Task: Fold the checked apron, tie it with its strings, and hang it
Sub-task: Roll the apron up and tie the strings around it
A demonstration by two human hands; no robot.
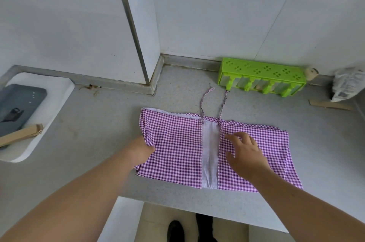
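The purple-and-white checked apron [177, 152] lies flat on the grey countertop [98, 123], both sides folded inward so a pale strip of its reverse side shows down the middle. Two thin strings [205, 99] run from its far edge toward the wall. My left hand [141, 149] grips the apron's left edge, with cloth bunched over its fingers. My right hand [245, 152] rests on the right flap, fingers spread and pressing the cloth down.
A green plastic rack [260, 75] stands against the back wall, a small jar [311, 73] and a crumpled bag [347, 83] to its right. A sink [49, 99] at left holds a dark tray and a wooden piece. The counter's front edge is close below the apron.
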